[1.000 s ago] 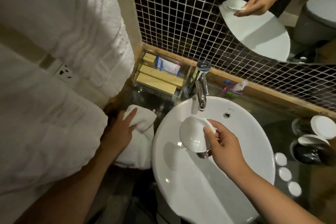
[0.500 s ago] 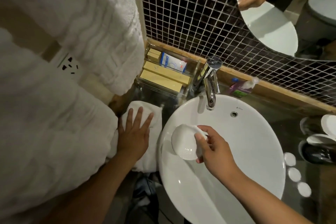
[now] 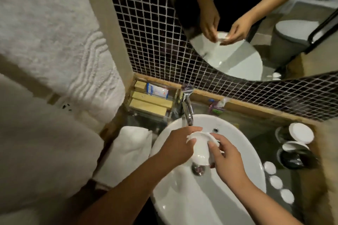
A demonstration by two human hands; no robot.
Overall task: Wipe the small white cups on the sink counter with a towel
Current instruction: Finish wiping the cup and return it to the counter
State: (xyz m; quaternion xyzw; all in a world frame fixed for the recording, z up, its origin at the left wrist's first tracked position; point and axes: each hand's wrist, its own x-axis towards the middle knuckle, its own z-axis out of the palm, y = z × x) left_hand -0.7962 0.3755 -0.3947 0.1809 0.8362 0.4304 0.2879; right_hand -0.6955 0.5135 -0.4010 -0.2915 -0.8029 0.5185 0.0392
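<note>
Both hands grip one cup (image 3: 201, 149) over the basin (image 3: 237, 151): left hand (image 3: 176, 147) at its rim, right hand (image 3: 225, 157) around the side. I judge it light, rigid, slick, breakable; I'd hold the wall. Towel (image 3: 128, 153) lies beside the basin.

Two hands, left hand (image 3: 175, 149) and right hand (image 3: 227, 159); one white cup (image 3: 201, 150) between them; one basin (image 3: 182, 206); one tap (image 3: 188, 109); one folded towel (image 3: 128, 151); three small white discs (image 3: 276, 181) on the table.
</note>
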